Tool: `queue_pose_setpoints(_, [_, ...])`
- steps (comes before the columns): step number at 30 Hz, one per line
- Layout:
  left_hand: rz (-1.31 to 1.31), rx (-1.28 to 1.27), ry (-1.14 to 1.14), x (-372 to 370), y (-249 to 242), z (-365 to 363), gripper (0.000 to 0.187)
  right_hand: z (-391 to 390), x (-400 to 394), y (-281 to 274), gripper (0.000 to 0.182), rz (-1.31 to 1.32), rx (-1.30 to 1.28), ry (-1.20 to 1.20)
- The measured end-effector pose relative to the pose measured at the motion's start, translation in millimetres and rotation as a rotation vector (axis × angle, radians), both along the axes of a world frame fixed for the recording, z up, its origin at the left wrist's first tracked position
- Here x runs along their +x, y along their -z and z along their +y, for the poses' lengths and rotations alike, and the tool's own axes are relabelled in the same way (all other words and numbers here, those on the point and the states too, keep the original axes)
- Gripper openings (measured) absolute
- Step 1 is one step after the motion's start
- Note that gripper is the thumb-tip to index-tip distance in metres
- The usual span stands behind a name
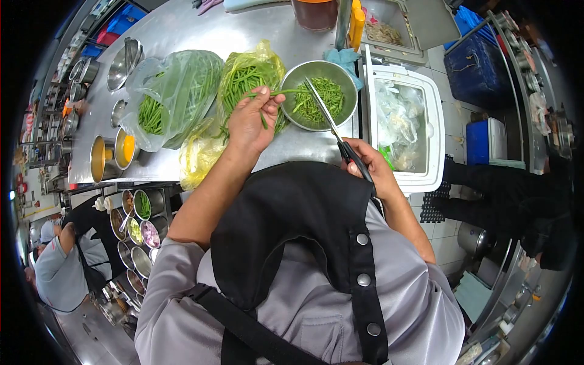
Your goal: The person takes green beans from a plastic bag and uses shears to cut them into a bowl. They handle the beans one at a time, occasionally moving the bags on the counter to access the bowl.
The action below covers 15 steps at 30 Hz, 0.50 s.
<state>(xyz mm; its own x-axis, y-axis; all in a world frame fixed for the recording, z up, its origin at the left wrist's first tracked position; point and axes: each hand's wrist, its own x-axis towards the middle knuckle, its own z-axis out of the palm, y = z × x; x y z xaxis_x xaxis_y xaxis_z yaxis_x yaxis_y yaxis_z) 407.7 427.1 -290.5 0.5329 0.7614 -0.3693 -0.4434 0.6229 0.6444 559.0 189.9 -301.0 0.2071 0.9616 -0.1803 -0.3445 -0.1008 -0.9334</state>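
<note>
My left hand (252, 118) pinches a few green beans (292, 91), whose tips reach over the rim of a steel bowl (290, 114). Cut bean pieces (322, 100) lie in that bowl. Black-handled scissors (324, 109) are gripped in my right hand (369, 165), their blades pointing up and left over the bowl, close to the bean tips. Behind my left hand, a yellow plastic bag (263, 56) holds long green beans (241, 79). To its left a clear plastic bag (193, 85) holds more green beans.
Left on the steel table (164, 30) are metal bowls (123, 64) and two containers with yellow contents (100, 159). A white bin (435, 131) with plastic bags adjoins the table's right side. One person (67, 261) is at lower left; another's dark-clothed legs (486, 188) show at right.
</note>
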Motion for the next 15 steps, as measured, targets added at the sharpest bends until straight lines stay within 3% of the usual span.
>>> queue_pose_setpoints(7, [0.030,0.086,0.001,-19,-4,29,0.011,0,-1,1,0.047,-0.046,-0.071,0.059])
queue_pose_setpoints(10, [0.120,0.161,-0.167,-40,-4,58,0.014,-1,-2,-2,0.048,-0.021,-0.068,0.084])
queue_pose_setpoints(13, [0.285,0.238,-0.201,-44,7,79,0.014,2,-3,-3,0.052,-0.005,-0.069,0.087])
queue_pose_setpoints(15, [0.763,0.509,0.018,-34,18,90,0.016,4,-5,-6,0.054,0.000,-0.071,0.084])
